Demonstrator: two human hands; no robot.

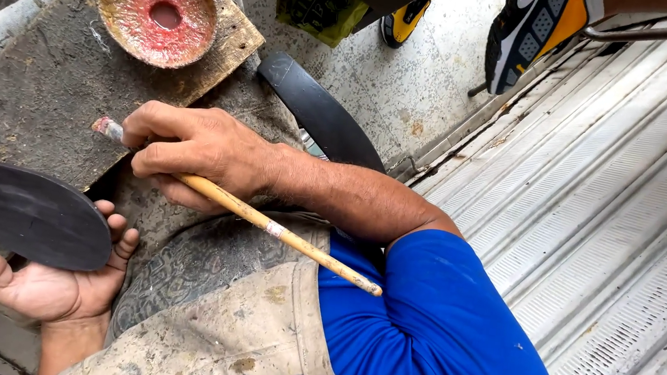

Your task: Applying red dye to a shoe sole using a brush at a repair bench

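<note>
1. Rough, stained wooden board (pixel 41 94) on your lap, a glue-crusted bowl (pixel 158 6) at its far end.
2. Your right hand (pixel 190 153) pinches the light brush (pixel 265 223), fingers closed on its handle.
3. Your left hand (pixel 55 283), fingers spread open, cradles the thin black sole (pixel 17 210) from beneath; it likely flexes, so support its middle.

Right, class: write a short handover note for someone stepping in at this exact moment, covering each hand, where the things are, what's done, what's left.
Right hand: grips a wooden-handled brush, bristle tip over the worn wooden board.
Left hand: palm up, supporting a black sole piece.
Glue dish, red-stained, sits on the board ahead.
Another black sole piece lies beside the board.
Done: no wet coat visible on the held sole.
Left: brushing it, probably.
</note>
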